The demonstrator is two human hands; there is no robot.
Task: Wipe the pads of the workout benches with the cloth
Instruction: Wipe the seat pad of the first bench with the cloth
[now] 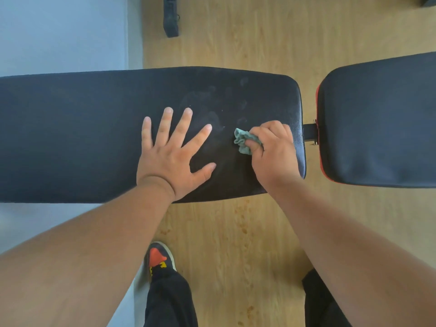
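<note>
On the long black padded vinyl bench pad, the left hand rests flat with fingers spread while the right hand clutches the bunched teal cloth near the pad's right end — so small a wad could leave smudges behind.

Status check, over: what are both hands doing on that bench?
Left hand flat on long pad. Right hand grips cloth, on pad. Nothing in the way.

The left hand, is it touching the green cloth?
Apart. The head view shows bare black pad between the left hand and the cloth.
</note>
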